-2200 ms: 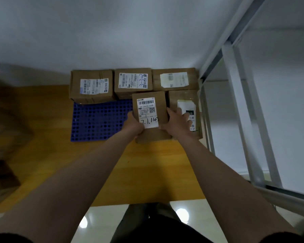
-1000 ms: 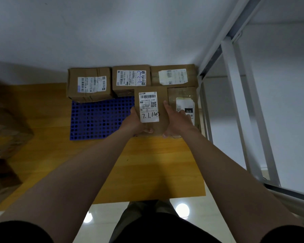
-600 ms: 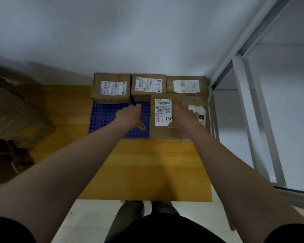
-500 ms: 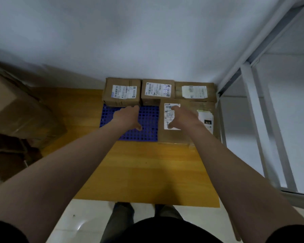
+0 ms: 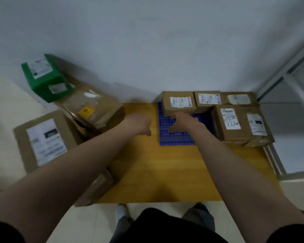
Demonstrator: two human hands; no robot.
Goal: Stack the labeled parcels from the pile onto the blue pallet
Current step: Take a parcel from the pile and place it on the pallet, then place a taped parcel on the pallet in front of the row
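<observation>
The blue pallet (image 5: 175, 136) lies on a yellow board, with several brown labeled parcels on it. Three parcels stand in the back row, the leftmost (image 5: 178, 102) among them. The parcel marked "7.1.110" (image 5: 231, 124) sits in front at the right, beside another parcel (image 5: 257, 127). My left hand (image 5: 139, 123) hovers over the yellow board left of the pallet, fingers loosely curled, holding nothing. My right hand (image 5: 184, 121) hovers over the pallet's bare part, also holding nothing. The pile lies at the left: a green box (image 5: 45, 77), a crumpled brown parcel (image 5: 93, 109) and a large carton (image 5: 44, 139).
A white wall stands behind everything. A metal frame (image 5: 286, 72) rises at the right, close to the pallet's right edge. Another brown parcel (image 5: 96, 186) lies by the yellow board's (image 5: 156, 172) left front corner. My feet stand on pale tiles at the board's near edge.
Both hands let go of the "7.1.110" parcel, which now rests on the pallet. My hands and view swung left, bringing the pile into sight.
</observation>
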